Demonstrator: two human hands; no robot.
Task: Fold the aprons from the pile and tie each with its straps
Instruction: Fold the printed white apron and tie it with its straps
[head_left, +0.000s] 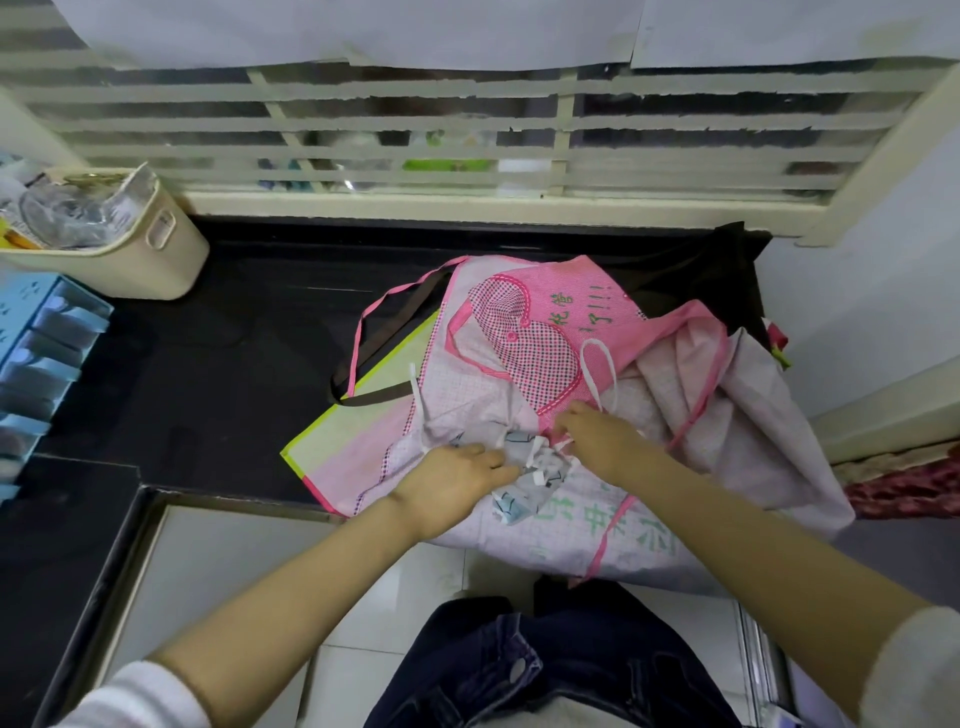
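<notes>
Tying step is under way. The small folded grey-and-white apron bundle (524, 470) is lying on the pile of pink checked aprons (519, 332) on the black surface (208, 364). The left hand (457, 470) is pressing the bundle flat and the right hand (597, 441) is pinching its white fabric straps (597, 364). Next move, by judgement: cinching the knot without loosening the fold.

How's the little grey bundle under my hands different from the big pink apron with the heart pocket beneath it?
The grey bundle is folded small; the pink apron lies spread open. The bundle is grey-white with blue marks; the apron is pink with a checked heart and green characters. The bundle is crossed by white straps, pinched by the right hand; the apron's pink strap lies loose on the counter. Both are cloth in one pile.
</notes>
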